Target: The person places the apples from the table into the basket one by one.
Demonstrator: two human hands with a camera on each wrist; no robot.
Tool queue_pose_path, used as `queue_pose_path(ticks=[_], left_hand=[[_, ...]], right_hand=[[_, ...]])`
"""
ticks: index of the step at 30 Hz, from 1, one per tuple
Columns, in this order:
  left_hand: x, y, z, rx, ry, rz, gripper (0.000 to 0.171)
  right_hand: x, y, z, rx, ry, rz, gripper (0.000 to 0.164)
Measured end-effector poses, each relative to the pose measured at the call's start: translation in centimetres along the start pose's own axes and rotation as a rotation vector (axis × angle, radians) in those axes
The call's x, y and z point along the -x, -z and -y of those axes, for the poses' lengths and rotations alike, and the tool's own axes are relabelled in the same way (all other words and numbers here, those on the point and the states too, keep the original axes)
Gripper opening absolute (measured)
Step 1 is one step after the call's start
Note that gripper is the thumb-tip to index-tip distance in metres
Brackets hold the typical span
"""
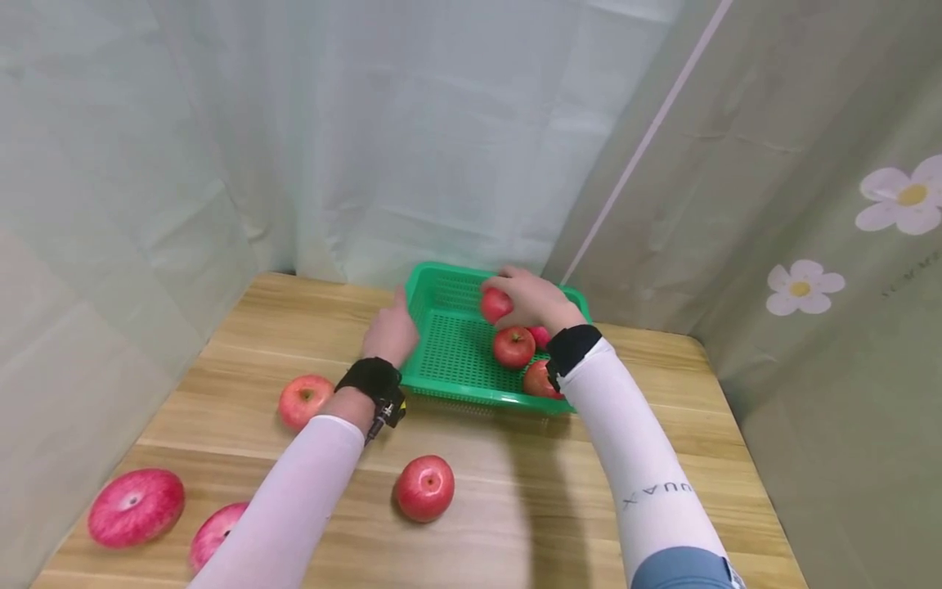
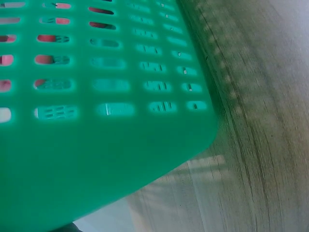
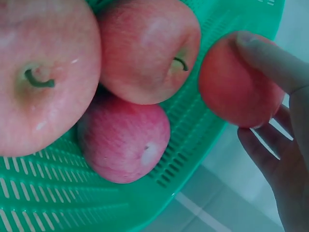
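Note:
In the head view, my right hand (image 1: 533, 298) grips a red apple (image 1: 495, 306) above the right half of a green plastic basket (image 1: 423, 286). The right wrist view shows thumb and fingers around that apple (image 3: 236, 84). Under it in the basket lie a red apple (image 1: 514, 348), a paler apple (image 3: 43, 96) and a pinker apple (image 3: 125, 140). My left hand (image 1: 390, 334) is at the basket's left side, one digit pointing up along the rim; its other fingers are hidden. Only the basket's slotted outer wall (image 2: 111, 150) fills the left wrist view, without the hand.
On the wooden table (image 1: 500, 499), one apple (image 1: 303, 401) lies left of my left wrist and another apple (image 1: 425, 488) between my forearms. A pink apple (image 1: 136, 507) and a similar apple (image 1: 215, 532) sit front left. Curtains (image 1: 456, 147) hang behind the table.

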State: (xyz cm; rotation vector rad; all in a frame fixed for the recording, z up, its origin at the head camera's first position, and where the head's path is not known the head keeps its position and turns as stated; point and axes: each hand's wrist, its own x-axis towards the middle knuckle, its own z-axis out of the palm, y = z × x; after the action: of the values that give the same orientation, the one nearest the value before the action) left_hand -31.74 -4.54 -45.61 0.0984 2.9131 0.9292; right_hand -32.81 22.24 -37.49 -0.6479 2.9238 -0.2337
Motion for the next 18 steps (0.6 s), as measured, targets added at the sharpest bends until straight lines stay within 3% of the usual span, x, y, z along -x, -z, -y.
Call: queue_pose_path(ticks=[18], left_hand=[[0.3,-0.6,-0.6,-0.003,0.004,-0.021,0.076]], right_hand=[[-0.5,-1.4,-0.5,0.063,0.01,0.025,0.065]])
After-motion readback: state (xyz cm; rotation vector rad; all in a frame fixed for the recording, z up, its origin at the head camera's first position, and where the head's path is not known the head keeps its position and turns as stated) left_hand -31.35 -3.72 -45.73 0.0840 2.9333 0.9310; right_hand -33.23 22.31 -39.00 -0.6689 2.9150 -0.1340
